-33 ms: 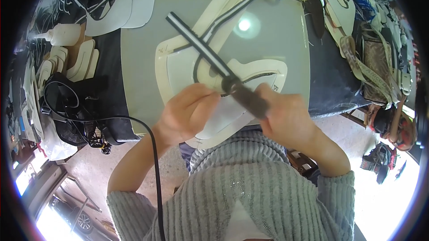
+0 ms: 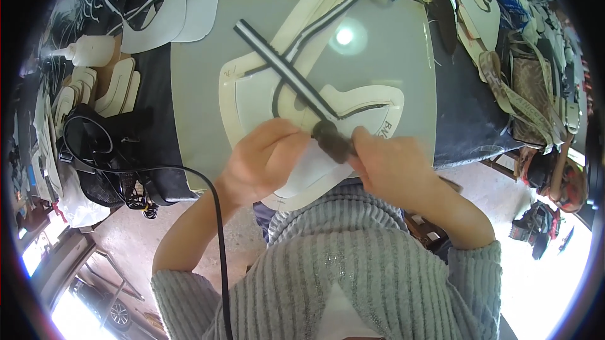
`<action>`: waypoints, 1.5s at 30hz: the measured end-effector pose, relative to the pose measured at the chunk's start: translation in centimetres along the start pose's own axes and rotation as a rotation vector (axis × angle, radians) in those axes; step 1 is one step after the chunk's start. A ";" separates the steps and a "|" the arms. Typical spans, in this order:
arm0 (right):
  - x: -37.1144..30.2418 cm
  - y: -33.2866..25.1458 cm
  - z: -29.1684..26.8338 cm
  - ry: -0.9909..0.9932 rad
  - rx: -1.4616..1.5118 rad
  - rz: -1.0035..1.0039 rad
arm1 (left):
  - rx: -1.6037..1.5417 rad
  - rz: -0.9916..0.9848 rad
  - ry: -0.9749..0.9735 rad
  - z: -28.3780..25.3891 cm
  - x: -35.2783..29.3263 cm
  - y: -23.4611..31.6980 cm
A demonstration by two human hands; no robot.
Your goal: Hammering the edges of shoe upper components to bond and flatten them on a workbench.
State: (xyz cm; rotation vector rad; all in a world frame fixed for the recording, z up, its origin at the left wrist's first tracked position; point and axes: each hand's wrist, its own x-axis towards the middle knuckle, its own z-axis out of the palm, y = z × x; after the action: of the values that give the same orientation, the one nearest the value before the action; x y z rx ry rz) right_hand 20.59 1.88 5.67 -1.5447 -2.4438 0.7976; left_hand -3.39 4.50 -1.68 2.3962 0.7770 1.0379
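My right hand (image 2: 396,167) is closed round a dark, motion-blurred hammer (image 2: 332,141), its rounded end just right of my left fingertips. My left hand (image 2: 265,158) is closed, thumb and forefinger pinched together; what lies between them is hidden. Beneath both hands is a flat cream-and-white cut piece (image 2: 255,97) with curved arms and thin black lines. A straight black-and-white striped strip (image 2: 271,57) lies slantwise over it, its lower end near the hammer. Part of the cut piece overhangs the board's near edge, close to my body.
Under the work is a grey-green board (image 2: 196,110). A white squeeze bottle (image 2: 93,50) and stacked curved pieces (image 2: 116,85) sit at the left. A black cable (image 2: 220,239) crosses my left forearm. White cut shapes (image 2: 201,6) lie far left; a patterned strap (image 2: 504,97) hangs at the right.
The hammer and my right hand have shifted slightly; its rounded end is lower, and less of its handle shows. My left hand and the cut piece look unmoved.
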 end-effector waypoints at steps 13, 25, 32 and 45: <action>-3.5 3.5 0.3 0.116 -0.086 0.354 | -0.119 -0.338 0.218 5.7 3.2 3.7; -3.7 4.6 -0.2 0.123 0.048 0.311 | -0.076 -0.049 -0.099 3.9 3.1 1.2; -3.7 4.8 -0.3 0.109 0.031 0.299 | -0.193 -0.286 -0.104 3.8 3.0 1.8; -1.7 2.8 -2.3 -0.033 -0.069 0.215 | -0.092 -0.113 -0.019 4.2 3.2 1.9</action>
State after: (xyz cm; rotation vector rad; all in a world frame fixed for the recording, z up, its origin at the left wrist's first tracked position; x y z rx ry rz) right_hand 24.45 2.17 6.45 -1.8573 -2.3789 0.7853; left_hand 2.23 4.51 -1.58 2.2540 0.8299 0.9832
